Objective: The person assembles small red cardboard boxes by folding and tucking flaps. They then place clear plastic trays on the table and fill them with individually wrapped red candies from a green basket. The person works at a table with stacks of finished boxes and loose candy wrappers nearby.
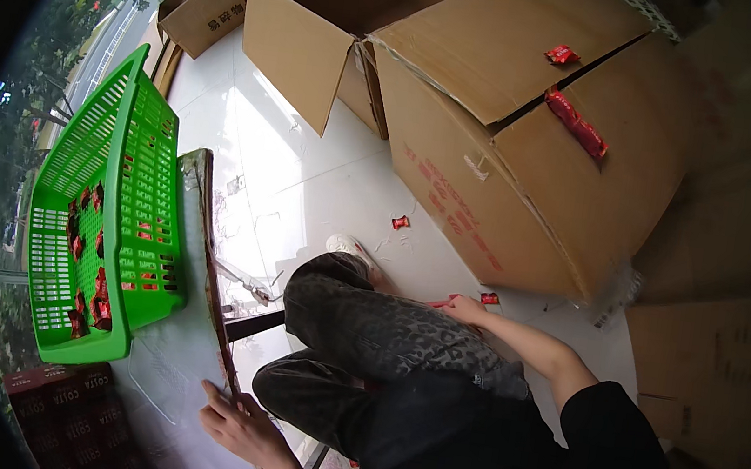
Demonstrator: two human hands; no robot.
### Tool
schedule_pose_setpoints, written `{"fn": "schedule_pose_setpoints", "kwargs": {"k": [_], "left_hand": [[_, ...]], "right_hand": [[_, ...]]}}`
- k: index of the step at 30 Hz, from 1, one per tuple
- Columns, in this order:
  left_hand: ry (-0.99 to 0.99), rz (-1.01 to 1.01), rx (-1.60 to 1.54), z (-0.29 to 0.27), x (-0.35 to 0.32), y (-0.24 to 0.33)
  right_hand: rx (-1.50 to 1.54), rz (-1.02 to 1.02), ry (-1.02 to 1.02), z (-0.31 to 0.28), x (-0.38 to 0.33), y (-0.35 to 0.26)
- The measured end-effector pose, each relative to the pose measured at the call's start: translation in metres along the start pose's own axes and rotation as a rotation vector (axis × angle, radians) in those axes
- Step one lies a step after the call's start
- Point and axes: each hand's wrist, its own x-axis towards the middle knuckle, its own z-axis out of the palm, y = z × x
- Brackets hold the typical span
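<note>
The left hand (pixel 244 429) is lying at the near part of the worktop's (pixel 158 363) right-hand edge, its fingers loosely spread, with nothing showing in them. Farther off, the right hand (pixel 463 308) is hanging beside the patterned trousers (pixel 383 325), its fingers bent toward a red sliver (pixel 438 304); at this size I cannot fairly tell whether they are pinching it.

Just beside that hand in the view, one small red packet (pixel 490 298) is lying on the floor (pixel 303 179), near the lower edge of the large carton (pixel 536 226). It is sitting on the wrist side of the fingers, which are pointing left, and its long axis is running roughly left to right; the right hand is clearly the nearer. A second floor packet (pixel 400 223) is lying farther out, off the carton's lower left corner.

One green basket (pixel 84 353) is standing on the worktop, well beyond the left hand, carrying about ten red packets (pixel 102 309), some overlapping. On the carton's top, two more are resting: one long packet (pixel 578 125) slanting away from the flap seam, and one short packet (pixel 562 55) across it. Two open boxes, one big (pixel 300 47) and one smaller (pixel 205 17), are standing farthest away.
</note>
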Motion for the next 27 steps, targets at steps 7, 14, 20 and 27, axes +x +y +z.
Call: {"fn": "schedule_pose_setpoints", "kwargs": {"k": [7, 14, 20, 27], "left_hand": [[-0.587, -0.440, 0.271, -0.035, 0.038, 0.040], [-0.207, 0.195, 0.713, -0.012, -0.020, -0.026], [-0.304, 0.326, 0.740, 0.028, 0.008, -0.032], [-0.369, 0.301, 0.740, 0.026, 0.001, -0.041]], "right_hand": [[0.080, 0.128, 0.062, 0.014, 0.144, -0.029], [0.028, 0.344, 0.030, 0.031, 0.295, -0.030], [-0.537, 0.212, -0.089, 0.013, 0.378, 0.002], [-0.326, 0.272, -0.030, 0.025, 0.417, -0.013]]}}
